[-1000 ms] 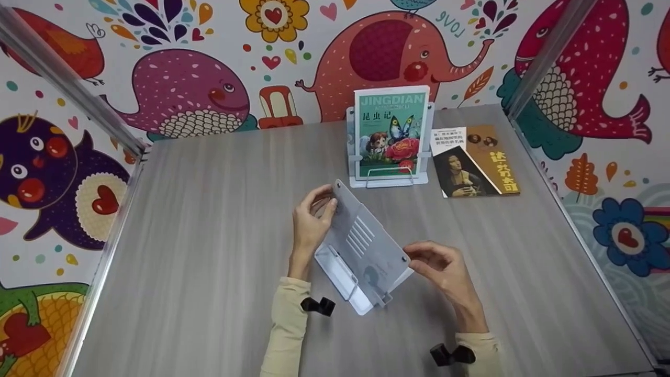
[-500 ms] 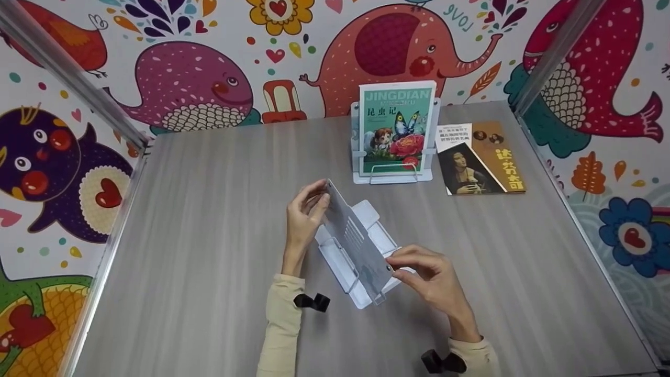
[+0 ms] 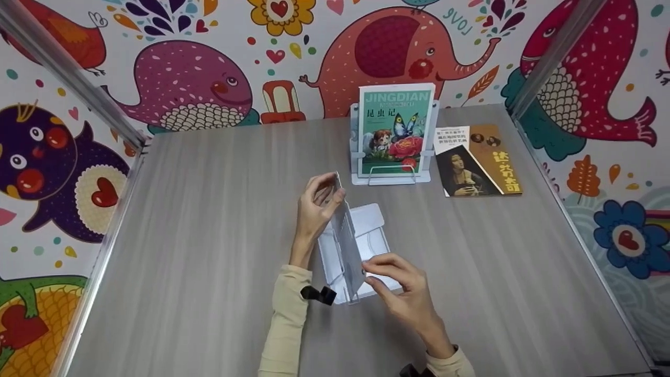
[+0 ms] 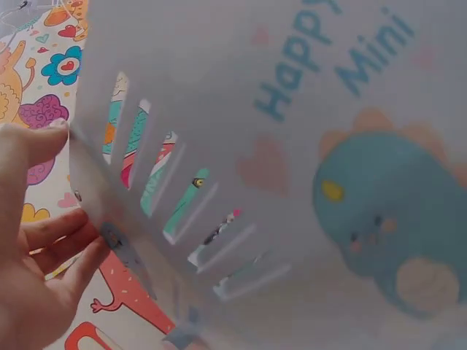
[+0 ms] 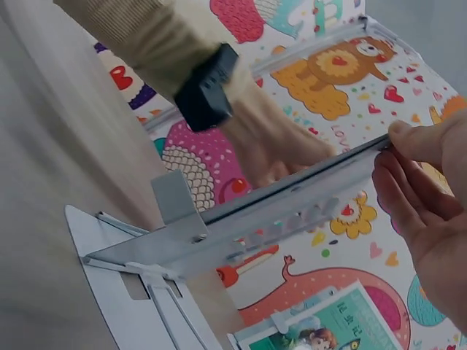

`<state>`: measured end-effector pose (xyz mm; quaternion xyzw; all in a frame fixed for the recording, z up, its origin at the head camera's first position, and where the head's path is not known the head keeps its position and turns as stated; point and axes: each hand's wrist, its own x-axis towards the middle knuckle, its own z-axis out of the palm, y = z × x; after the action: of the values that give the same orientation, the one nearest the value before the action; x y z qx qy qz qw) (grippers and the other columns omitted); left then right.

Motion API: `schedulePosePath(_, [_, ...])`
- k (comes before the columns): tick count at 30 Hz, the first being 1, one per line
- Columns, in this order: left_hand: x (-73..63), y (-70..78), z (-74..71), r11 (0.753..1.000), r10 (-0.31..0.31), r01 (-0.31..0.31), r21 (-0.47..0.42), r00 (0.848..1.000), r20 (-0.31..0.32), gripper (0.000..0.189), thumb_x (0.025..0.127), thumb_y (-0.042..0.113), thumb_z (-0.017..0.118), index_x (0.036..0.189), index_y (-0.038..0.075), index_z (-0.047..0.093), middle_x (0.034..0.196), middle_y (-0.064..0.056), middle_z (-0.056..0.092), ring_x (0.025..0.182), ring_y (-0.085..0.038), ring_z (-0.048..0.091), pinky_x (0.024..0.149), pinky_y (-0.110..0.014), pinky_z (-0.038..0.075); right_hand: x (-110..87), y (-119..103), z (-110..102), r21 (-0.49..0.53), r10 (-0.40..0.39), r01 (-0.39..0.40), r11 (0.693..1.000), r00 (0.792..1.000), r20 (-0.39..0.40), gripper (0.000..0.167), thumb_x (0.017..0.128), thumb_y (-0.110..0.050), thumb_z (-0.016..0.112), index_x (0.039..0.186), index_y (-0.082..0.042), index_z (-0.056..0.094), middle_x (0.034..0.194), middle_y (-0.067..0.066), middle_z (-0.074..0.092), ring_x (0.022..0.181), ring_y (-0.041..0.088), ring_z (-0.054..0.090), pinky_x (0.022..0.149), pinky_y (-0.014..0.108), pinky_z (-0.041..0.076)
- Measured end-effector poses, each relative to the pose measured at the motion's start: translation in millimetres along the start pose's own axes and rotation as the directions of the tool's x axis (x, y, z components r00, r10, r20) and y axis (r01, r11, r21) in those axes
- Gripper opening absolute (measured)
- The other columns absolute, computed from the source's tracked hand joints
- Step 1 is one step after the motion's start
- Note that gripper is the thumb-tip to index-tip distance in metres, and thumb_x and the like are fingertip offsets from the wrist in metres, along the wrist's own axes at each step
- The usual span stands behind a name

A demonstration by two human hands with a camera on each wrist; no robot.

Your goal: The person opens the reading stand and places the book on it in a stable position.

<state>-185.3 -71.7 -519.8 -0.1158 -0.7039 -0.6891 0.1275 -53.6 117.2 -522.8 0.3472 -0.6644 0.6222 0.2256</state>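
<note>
A pale grey-white metal book stand (image 3: 369, 215) stands on the table in front of me, its back panel (image 3: 348, 246) raised nearly upright from the base. My left hand (image 3: 314, 209) pinches the panel's far upper corner between thumb and fingers. At the near upper corner, my right hand (image 3: 408, 293) pinches the panel's edge. Slots and a printed dinosaur (image 4: 387, 219) with "Happy Mini" lettering fill the left wrist view. In the right wrist view, the panel (image 5: 292, 193) appears almost edge-on, joined to the base (image 5: 95, 248) on the tabletop.
Behind the stand, a second book stand (image 3: 353, 157) holds a green-covered book (image 3: 395, 131) upright. To its right lies a brown and white book (image 3: 481, 162) flat on the grey wood-grain table (image 3: 209, 235). Cartoon-patterned walls (image 3: 293, 57) enclose the table's back and sides.
Both hands have turned the book stand; its panel, earlier slanting toward the lower right, now appears almost edge-on. More of the base shows behind it. The right hand has moved left.
</note>
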Motion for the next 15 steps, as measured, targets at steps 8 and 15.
schedulePosePath(8, [-0.3, -0.6, 1.2, 0.998, 0.016, -0.019, 0.059, 0.999, 0.05, 0.052, 0.092, 0.022, 0.072, 0.135, -0.004, 0.055, 0.131, -0.023, 0.054, 0.127, -0.038, 0.054, 0.116, -0.045, 0.043, -4.0, -3, 20, -0.153, -0.002, -0.009, 0.988, 0.997, -0.071, 0.047, 0.067, 0.024, 0.077, 0.109, 0.005, 0.074, 0.099, 0.017, 0.07, 0.093, 0.022, 0.069, 0.09, 0.018, 0.056])
schedulePosePath(15, [1.5, -2.3, 3.0, 0.999, -0.01, 0.009, 0.04, 1.0, 0.03, 0.045, 0.092, 0.006, 0.069, 0.134, -0.006, 0.055, 0.129, -0.023, 0.055, 0.126, -0.036, 0.056, 0.114, -0.039, 0.046, -2.0, 14, 2, -0.144, 0.236, -0.23, 0.963, 0.972, 0.023, 0.036, 0.086, 0.012, 0.071, 0.12, 0.003, 0.068, 0.104, 0.015, 0.073, 0.096, 0.021, 0.072, 0.088, 0.024, 0.059])
